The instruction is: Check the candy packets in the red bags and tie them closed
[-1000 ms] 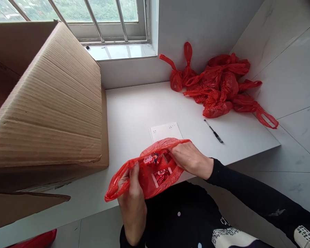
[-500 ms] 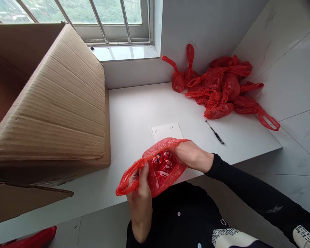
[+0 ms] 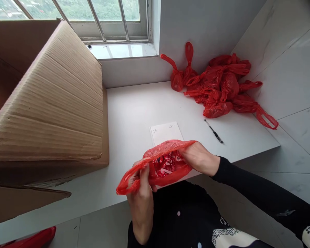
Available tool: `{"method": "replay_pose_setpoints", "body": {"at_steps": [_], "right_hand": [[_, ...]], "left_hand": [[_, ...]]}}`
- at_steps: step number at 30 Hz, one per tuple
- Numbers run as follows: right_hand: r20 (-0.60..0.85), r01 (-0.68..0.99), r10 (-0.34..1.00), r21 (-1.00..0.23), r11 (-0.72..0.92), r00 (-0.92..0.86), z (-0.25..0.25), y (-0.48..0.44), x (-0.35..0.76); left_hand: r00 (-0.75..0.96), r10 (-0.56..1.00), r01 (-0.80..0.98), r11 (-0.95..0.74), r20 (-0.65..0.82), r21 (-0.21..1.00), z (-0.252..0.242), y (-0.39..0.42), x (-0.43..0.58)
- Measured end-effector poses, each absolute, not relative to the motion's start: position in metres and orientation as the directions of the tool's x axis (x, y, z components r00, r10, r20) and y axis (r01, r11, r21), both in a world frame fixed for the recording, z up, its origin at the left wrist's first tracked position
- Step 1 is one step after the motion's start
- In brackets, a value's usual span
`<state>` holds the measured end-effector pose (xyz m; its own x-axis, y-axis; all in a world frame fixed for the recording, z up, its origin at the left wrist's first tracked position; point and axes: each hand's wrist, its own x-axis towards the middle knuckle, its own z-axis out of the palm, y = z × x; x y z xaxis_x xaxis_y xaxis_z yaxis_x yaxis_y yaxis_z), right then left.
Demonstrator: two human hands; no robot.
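A thin red plastic bag (image 3: 170, 146) is spread open above the table's front edge, and several small red printed packets (image 3: 167, 163) show inside it. My left hand (image 3: 142, 196) is closed on the bag's left side, thumb over the plastic near the handle. At the bag's right end is my right hand (image 3: 200, 158), its fingers inside the mouth and hidden by the plastic, so what they hold cannot be seen. Partly covered by the bag, a white notepad (image 3: 166, 132) with small handwriting lies just behind it.
A large open cardboard box (image 3: 57, 103) fills the left side of the white table (image 3: 134, 106). Several tied red bags (image 3: 217, 82) are heaped at the back right. A black pen (image 3: 214, 131) lies right of the notepad. Behind is a barred window (image 3: 108, 17).
My right hand has shifted slightly right and down, stretching the bag's mouth wider and flatter. My left hand keeps its grip on the bag.
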<state>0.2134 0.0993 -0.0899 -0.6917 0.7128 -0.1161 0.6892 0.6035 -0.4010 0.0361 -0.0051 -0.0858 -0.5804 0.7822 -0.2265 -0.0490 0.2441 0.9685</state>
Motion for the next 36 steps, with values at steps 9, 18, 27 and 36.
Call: {"method": "replay_pose_setpoints", "body": {"at_steps": [9,18,27,36], "right_hand": [[-0.087,0.613,0.653,-0.457,0.645,-0.752,-0.057,0.083,0.247],[0.260,0.448,0.829,-0.741,0.500,-0.495,-0.007,0.086,0.262],[0.327,0.323,0.877,-0.837,0.442,-0.354,0.001,0.080,0.243],[0.211,0.196,0.818,-0.911,0.363,-0.535,-0.009,0.076,0.208]], "left_hand": [[-0.519,0.849,0.129,0.194,-0.101,0.973,-0.073,-0.013,0.024],[-0.011,0.982,0.622,-0.143,0.191,0.770,-0.058,-0.019,-0.015],[-0.243,0.941,0.291,-0.160,0.235,0.943,-0.038,-0.003,0.013],[-0.266,0.952,-0.123,0.126,-0.154,0.984,-0.047,0.021,0.043]]}}
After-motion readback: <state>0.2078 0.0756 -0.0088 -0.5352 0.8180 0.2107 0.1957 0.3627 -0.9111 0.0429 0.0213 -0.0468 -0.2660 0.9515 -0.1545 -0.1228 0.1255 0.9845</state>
